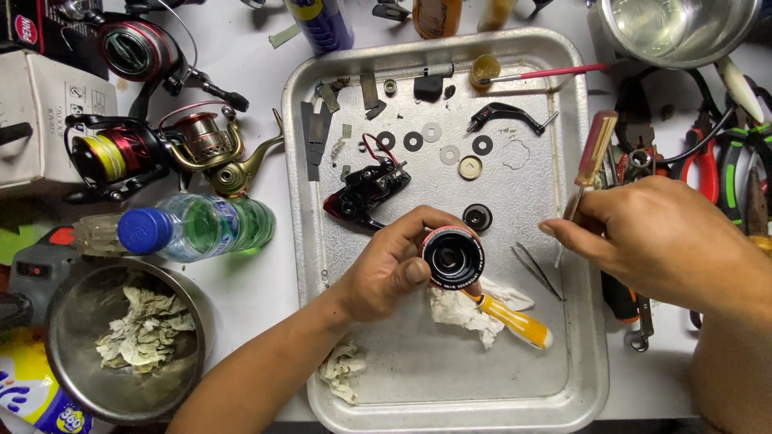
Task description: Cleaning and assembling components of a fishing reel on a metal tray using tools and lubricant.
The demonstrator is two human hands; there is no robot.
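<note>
My left hand (386, 269) grips a black fishing-reel spool with a red rim (452, 257), its open end facing up, over the metal tray (579, 321). My right hand (667, 241) hovers at the tray's right edge, fingers loosely curled, its fingertips beside a screwdriver with an amber handle (595, 149); whether it touches the shaft is unclear. A yellow-handled screwdriver (515, 321) and a crumpled white tissue (462, 309) lie under the spool. Tweezers (535, 269) lie between my hands. The black and red reel body (366, 193) rests on the tray's left part.
Washers (413, 141), a black handle arm (503, 116) and small parts lie on the tray's far half. Left of it stand a green bottle on its side (193, 229), two reels (153, 149) and a steel bowl with tissue (121, 354). Pliers and tools (716, 161) crowd the right.
</note>
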